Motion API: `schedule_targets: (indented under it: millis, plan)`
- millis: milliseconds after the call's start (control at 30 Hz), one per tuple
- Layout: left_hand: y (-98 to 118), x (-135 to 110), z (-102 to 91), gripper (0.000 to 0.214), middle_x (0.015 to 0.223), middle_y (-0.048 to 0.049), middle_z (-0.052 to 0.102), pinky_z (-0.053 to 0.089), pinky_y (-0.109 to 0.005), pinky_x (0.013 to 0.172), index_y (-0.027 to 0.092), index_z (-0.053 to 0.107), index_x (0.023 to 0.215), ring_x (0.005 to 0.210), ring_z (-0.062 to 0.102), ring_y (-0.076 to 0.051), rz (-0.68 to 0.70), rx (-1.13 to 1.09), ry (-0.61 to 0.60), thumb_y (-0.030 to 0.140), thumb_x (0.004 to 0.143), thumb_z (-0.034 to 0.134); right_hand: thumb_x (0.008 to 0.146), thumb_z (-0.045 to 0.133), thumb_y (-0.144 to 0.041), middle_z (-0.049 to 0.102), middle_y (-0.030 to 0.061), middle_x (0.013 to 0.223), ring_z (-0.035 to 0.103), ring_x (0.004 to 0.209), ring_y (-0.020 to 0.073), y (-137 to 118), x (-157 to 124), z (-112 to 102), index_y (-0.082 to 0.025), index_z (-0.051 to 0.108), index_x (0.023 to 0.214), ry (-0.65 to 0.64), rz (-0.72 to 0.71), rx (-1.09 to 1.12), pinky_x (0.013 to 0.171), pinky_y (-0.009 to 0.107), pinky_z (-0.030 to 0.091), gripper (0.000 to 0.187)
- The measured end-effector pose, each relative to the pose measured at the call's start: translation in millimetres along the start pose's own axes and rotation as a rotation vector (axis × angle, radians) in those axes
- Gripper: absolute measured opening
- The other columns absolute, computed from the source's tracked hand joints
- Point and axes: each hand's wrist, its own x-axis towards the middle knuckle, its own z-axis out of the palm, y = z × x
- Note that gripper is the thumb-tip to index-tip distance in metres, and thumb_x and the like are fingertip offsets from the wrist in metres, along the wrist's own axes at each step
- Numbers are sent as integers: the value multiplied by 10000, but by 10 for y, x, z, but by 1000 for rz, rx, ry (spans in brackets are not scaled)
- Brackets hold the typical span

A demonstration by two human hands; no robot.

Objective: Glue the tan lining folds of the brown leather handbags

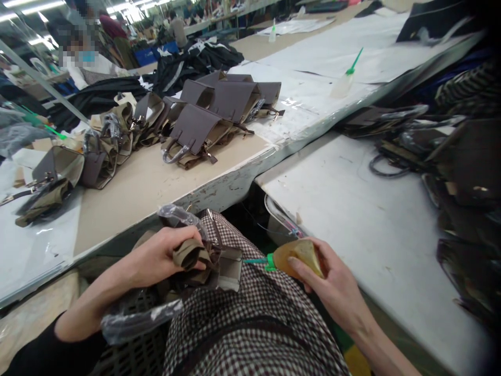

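My left hand (178, 250) is closed around the bunched olive lining of a dark brown handbag (213, 271) held over my lap. The bag's plastic-wrapped handles (141, 318) stick out on either side of the hand. A pale inner flap faces right at the bag's edge. My right hand (324, 277) grips a glue bottle (295, 257) with amber contents, lying sideways. Its green nozzle points left, with the tip close to the pale flap; whether it touches, I cannot tell. A checked apron (250, 334) covers my lap beneath both hands.
Several half-made brown bags (198, 128) stand on the table (129, 203) ahead. More bags (462, 162) lie on the right-hand table (352, 193). A clear bottle with a green nozzle (343, 83) stands farther back. Dark fabric (191, 62) is heaped behind, near a masked person (90, 68).
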Motion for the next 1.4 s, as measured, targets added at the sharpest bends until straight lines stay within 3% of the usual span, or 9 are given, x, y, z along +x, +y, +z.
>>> schedule_targets:
  millis: [200, 333, 467, 700, 900, 1033, 1100, 1300, 1400]
  plan:
    - [-57, -245, 423, 75, 838, 43, 667, 417, -202, 649, 209, 600, 958, 719, 585, -104, 30, 25, 90, 247, 930, 659, 808, 691, -602, 692, 85, 1130, 669, 989, 296, 140, 34, 178, -231, 555, 1218, -111, -39, -14, 910, 452, 521, 570]
    - [-15, -382, 513, 76, 857, 37, 661, 398, -218, 659, 220, 585, 954, 733, 576, -115, 20, 33, 85, 168, 918, 628, 826, 685, -589, 662, 108, 1198, 641, 1059, 309, 98, 119, 290, -213, 542, 1241, -95, -172, -71, 965, 465, 490, 577]
    - [-5, -452, 579, 141, 850, 32, 656, 389, -232, 664, 222, 571, 944, 740, 564, -128, -5, 28, 78, 95, 886, 595, 841, 679, -535, 657, 112, 1191, 634, 1063, 303, 76, 172, 344, -203, 542, 1220, -163, -195, -94, 964, 458, 481, 522]
    - [-56, -498, 704, 219, 848, 17, 661, 396, -246, 669, 225, 572, 922, 750, 576, -146, -9, 38, 59, 28, 830, 541, 846, 674, -451, 688, 46, 1038, 663, 889, 246, 61, 76, 312, -239, 572, 1127, -275, -120, -78, 831, 404, 522, 367]
    - [-82, -572, 742, 238, 857, 15, 674, 409, -244, 673, 225, 584, 932, 754, 600, -146, -12, 22, 77, 24, 812, 541, 826, 671, -475, 707, 65, 1031, 680, 896, 269, 79, -4, 309, -229, 566, 1119, -246, -22, -68, 842, 433, 541, 397]
    - [-128, -644, 799, 215, 840, 11, 670, 419, -238, 660, 226, 578, 943, 735, 602, -147, 0, -3, 91, 47, 825, 562, 864, 605, -581, 707, 40, 912, 626, 566, 204, 99, -92, 283, -239, 517, 1202, -226, 144, 2, 540, 363, 542, 488]
    - [-152, -692, 843, 230, 841, 15, 669, 422, -234, 660, 233, 575, 948, 736, 606, -147, -1, -2, 92, 44, 819, 565, 856, 610, -608, 704, 25, 897, 596, 510, 188, 116, -149, 279, -251, 509, 1220, -241, 202, 36, 485, 345, 517, 520]
    - [-196, -823, 1000, 272, 853, 22, 660, 407, -243, 661, 247, 553, 980, 734, 602, -147, 3, 18, 77, 39, 806, 546, 851, 648, -515, 710, 65, 1088, 682, 986, 287, 171, -276, 322, -235, 540, 1187, -193, 32, -88, 899, 435, 528, 450]
    - [-207, -854, 1057, 247, 829, 20, 645, 397, -257, 662, 245, 547, 964, 724, 588, -155, -1, 48, 76, 51, 811, 549, 854, 647, -517, 722, 49, 1017, 699, 833, 261, 159, -298, 333, -245, 537, 1187, -224, 95, -50, 778, 409, 555, 444]
